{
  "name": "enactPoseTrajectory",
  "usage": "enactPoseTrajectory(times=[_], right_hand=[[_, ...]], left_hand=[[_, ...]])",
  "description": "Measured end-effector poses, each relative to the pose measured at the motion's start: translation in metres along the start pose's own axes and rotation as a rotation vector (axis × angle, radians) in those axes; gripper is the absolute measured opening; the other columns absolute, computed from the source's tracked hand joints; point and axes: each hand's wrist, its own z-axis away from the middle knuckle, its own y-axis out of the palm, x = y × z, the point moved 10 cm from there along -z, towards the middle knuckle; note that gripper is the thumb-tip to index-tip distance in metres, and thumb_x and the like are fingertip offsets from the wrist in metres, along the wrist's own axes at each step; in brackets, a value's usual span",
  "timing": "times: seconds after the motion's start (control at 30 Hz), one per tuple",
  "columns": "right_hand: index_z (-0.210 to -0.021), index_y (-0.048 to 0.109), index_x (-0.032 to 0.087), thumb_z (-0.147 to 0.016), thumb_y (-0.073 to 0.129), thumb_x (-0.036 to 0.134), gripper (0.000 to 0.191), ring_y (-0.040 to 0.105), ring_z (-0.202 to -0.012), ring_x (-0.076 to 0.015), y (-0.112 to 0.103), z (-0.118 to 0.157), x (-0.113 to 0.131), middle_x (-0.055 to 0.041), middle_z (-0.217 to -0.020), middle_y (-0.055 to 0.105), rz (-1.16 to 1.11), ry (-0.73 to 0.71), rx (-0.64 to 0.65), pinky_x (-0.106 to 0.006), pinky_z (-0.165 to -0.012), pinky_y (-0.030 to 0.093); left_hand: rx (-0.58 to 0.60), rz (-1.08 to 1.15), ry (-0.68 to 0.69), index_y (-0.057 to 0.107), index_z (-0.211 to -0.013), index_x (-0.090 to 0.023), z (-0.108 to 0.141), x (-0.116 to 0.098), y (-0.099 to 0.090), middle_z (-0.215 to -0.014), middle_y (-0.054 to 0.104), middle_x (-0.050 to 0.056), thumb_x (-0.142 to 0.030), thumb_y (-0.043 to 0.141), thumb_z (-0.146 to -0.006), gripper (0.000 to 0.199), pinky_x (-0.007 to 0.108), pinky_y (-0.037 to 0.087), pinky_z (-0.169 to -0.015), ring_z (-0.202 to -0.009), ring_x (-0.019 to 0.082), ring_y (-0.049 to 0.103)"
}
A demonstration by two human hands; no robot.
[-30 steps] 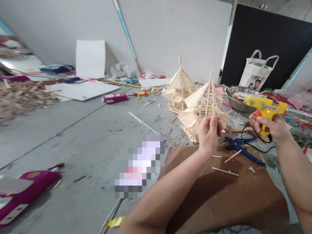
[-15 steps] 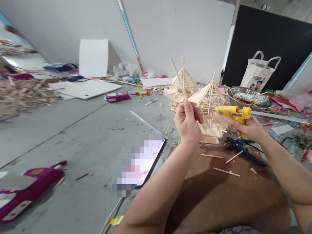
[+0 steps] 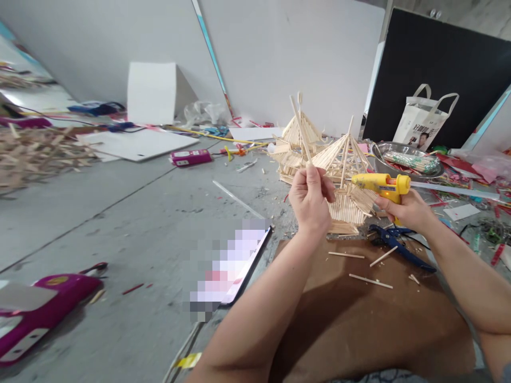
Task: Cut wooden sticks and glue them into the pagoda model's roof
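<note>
Left hand pinches wooden stick jutting above it; right hand grips glue gun, nozzle toward left hand.

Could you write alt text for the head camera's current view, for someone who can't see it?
A person's left hand holds a thin wooden stick while the right hand grips a yellow hot-glue gun, near a pointed-roof stick model with a similar model behind it. Nearer the viewer, blue cutters lie at the edge of a brown sheet.

The glue gun looks plastic; the stick, matt wood.
</note>
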Motion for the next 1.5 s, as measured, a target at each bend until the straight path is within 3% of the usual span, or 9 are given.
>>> enactPoseTrajectory(times=[0.9,1.33,1.5], right_hand=[[-0.055,0.05,0.02,-0.074,0.054,0.048,0.034,0.043,-0.035,-0.0095,-0.004,0.002,0.0,0.003,-0.037,0.047,0.063,0.025,-0.012,-0.026,-0.04,0.035],[-0.054,0.051,0.02,-0.074,0.057,0.044,0.032,0.044,-0.036,-0.0094,-0.007,0.003,-0.009,0.0031,-0.038,0.047,-0.011,-0.012,-0.031,-0.025,-0.039,0.035],[-0.062,0.053,0.021,-0.074,0.058,0.044,0.027,0.044,-0.036,-0.0091,-0.006,0.0,-0.013,0.004,-0.042,0.047,-0.198,0.002,-0.054,-0.026,-0.04,0.039]], left_hand=[[0.01,-0.012,0.0,0.051,-0.065,-0.018,0.0,0.005,-0.001,-0.043,0.049,-0.005,-0.044,0.053,-0.078,0.029,0.019,0.023,-0.031,-0.031,0.003,0.039],[-0.001,-0.017,-0.009,0.051,-0.064,-0.018,0.0,0.004,0.0,-0.043,0.048,-0.005,-0.044,0.054,-0.077,0.029,0.019,0.023,-0.031,-0.031,0.003,0.039],[0.0,-0.016,-0.012,0.051,-0.065,-0.018,0.0,0.004,-0.001,-0.043,0.049,-0.005,-0.045,0.054,-0.077,0.03,0.019,0.023,-0.03,-0.031,0.003,0.039]])
